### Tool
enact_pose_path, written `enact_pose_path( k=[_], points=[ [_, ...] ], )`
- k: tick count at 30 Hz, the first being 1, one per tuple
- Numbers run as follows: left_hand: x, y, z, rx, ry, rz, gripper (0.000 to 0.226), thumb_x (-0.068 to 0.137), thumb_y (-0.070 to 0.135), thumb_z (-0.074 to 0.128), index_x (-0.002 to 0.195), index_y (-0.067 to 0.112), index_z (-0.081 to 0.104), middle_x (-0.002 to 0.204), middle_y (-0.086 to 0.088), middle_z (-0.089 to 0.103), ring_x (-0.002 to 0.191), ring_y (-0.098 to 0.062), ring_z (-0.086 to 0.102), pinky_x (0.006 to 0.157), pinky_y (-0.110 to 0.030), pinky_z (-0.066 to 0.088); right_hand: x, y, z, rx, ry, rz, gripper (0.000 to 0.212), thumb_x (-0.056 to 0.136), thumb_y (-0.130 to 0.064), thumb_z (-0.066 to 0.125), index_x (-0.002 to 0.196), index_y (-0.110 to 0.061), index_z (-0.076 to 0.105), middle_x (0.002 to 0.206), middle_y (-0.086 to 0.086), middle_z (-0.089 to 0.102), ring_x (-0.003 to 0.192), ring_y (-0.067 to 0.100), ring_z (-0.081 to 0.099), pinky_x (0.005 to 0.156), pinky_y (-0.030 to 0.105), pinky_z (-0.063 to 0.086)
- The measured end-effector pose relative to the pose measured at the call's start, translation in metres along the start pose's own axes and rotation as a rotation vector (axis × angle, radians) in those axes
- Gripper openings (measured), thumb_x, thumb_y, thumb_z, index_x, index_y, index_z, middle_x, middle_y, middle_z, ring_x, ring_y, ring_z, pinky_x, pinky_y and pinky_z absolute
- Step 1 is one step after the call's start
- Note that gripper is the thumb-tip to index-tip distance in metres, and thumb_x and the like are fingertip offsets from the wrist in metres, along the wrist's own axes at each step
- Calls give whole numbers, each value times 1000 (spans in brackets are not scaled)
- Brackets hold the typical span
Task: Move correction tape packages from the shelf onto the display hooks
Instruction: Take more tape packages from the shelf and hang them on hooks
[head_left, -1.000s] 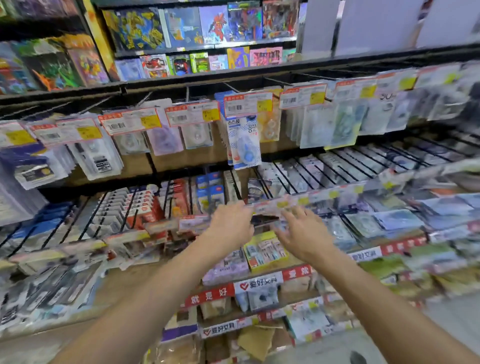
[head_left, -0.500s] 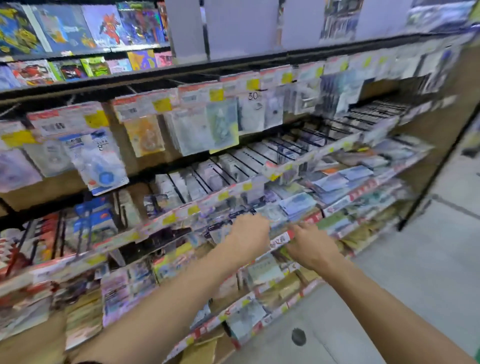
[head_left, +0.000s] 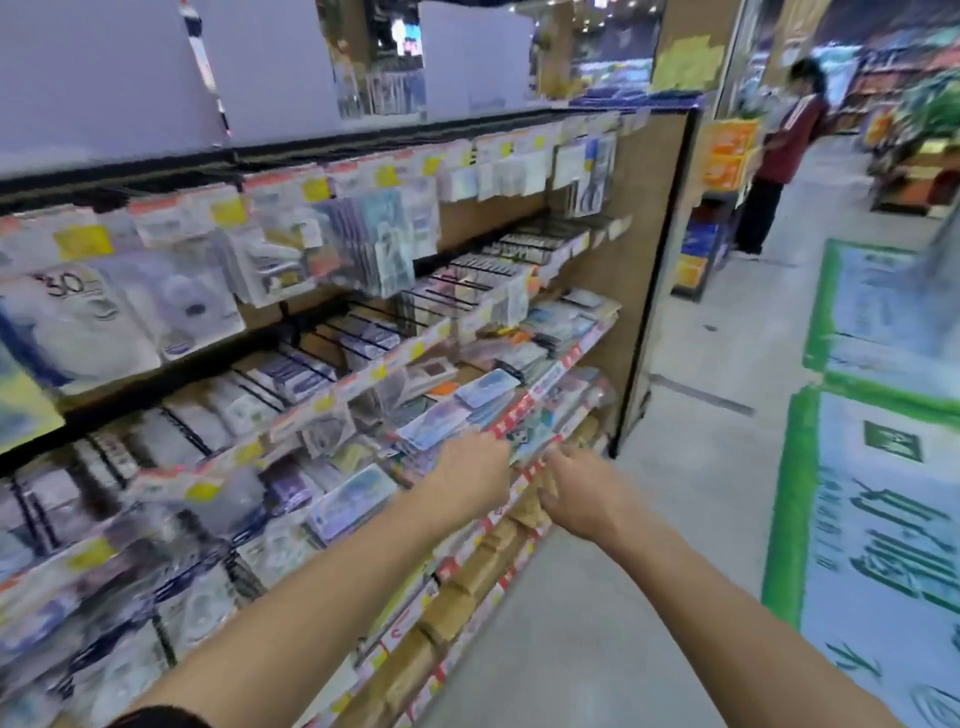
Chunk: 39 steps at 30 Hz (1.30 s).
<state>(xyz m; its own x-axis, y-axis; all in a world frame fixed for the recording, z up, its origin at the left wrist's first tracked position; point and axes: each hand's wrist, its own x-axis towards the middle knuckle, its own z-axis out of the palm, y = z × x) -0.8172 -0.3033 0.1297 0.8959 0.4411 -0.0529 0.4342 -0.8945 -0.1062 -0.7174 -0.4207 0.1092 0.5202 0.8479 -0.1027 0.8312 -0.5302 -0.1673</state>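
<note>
Both hands are seen reaching to the front edge of a lower shelf (head_left: 545, 382), marked by its red and white price strip. The left hand (head_left: 475, 475) is curled at that edge beside a stack of flat packages (head_left: 457, 415) lying on the shelf, and seems to pinch something thin there, though what exactly cannot be told through the blur. The right hand (head_left: 582, 491) is held just beside it with fingers bent toward a green and white package (head_left: 530, 439) at the strip; whether it is actually gripped cannot be told.

The correction tape packages are judged to be these flat carded packs on the shelf, with hooks (head_left: 363, 332) on the row above already carrying similar stock.

Such packs are expected to be light and fairly stiff across the card, with a smooth plastic blister that may slip. A hold is best taken at the card edge, leaving the hang hole at the top free for threading. Stacked packs may slide apart when 1 is lifted.
</note>
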Motion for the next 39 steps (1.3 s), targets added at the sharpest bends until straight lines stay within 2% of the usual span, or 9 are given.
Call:
enact_pose_path(
  k=[6, 9, 11, 15, 18, 20, 22, 29, 39],
  points=[
    [103, 49, -17, 10, -29, 107, 13, 94, 18, 52, 87, 10, 46, 101, -12, 59, 89, -31, 62, 62, -37, 41, 48, 84, -17, 55, 28, 96, 44, 98, -38, 47, 137, -18, 50, 136, 8, 54, 125, 32, 53, 98, 39, 47],
    [153, 66, -12, 28, -26, 159, 9, 91, 18, 54, 88, 10, 54, 95, -11, 62, 85, -29, 63, 56, -34, 40, 74, 120, -19, 60, 13, 126, 50, 98, -39, 47, 144, -19, 43, 137, 10, 53, 127, 33, 52, 100, 40, 45],
    [190, 76, -10, 26, -29, 191, 12, 92, 20, 52, 91, 10, 57, 97, -11, 62, 87, -30, 62, 60, -34, 42, 95, 146, -20, 57, 20, 141, 49, 98, -41, 49, 142, -18, 46, 135, 11, 55, 127, 32, 51, 100, 39, 44],
    [273, 90, -5, 44, -31, 236, 5, 95, 20, 53, 95, 15, 51, 102, -10, 61, 89, -29, 61, 65, -35, 39, 152, 195, -29, 33, 1, 180, 43, 96, -34, 52, 133, -12, 51, 132, 12, 56, 128, 32, 49, 97, 39, 43],
    [341, 91, 0, 42, 7, 247, 24, 94, 21, 55, 116, 12, 55, 101, -10, 59, 89, -30, 62, 63, -37, 42, 207, 232, -38, -5, -14, 191, 41, 97, -33, 48, 133, -14, 53, 131, 11, 56, 124, 32, 52, 97, 41, 46],
    [382, 91, -1, 43, 25, 236, 27, 95, 23, 52, 118, 9, 57, 112, -13, 59, 103, -33, 61, 78, -39, 51, 245, 255, -46, -23, -42, 191, 39, 98, -33, 46, 133, -15, 51, 131, 10, 55, 124, 32, 51, 97, 41, 45],
    [419, 90, -1, 24, 43, 232, 32, 97, 24, 49, 124, 8, 56, 122, -15, 58, 113, -34, 57, 87, -38, 47, 278, 276, -53, -26, -66, 191, 41, 99, -35, 45, 137, -18, 48, 133, 8, 53, 127, 30, 49, 99, 40, 42],
    [533, 93, -7, 5, 12, 228, 23, 96, 20, 50, 114, 9, 57, 114, -11, 61, 106, -30, 61, 73, -33, 38, 373, 336, -68, -6, -79, 201, 41, 100, -34, 45, 136, -15, 49, 133, 8, 53, 125, 29, 51, 99, 39, 42],
    [679, 103, 1, -11, -82, 103, 22, 98, 22, 48, 112, 10, 58, 112, -12, 59, 103, -31, 60, 69, -33, 36, 508, 421, -75, 23, -90, 96, 37, 97, -37, 51, 125, -12, 53, 127, 10, 54, 122, 31, 52, 93, 39, 44]
  ],
)
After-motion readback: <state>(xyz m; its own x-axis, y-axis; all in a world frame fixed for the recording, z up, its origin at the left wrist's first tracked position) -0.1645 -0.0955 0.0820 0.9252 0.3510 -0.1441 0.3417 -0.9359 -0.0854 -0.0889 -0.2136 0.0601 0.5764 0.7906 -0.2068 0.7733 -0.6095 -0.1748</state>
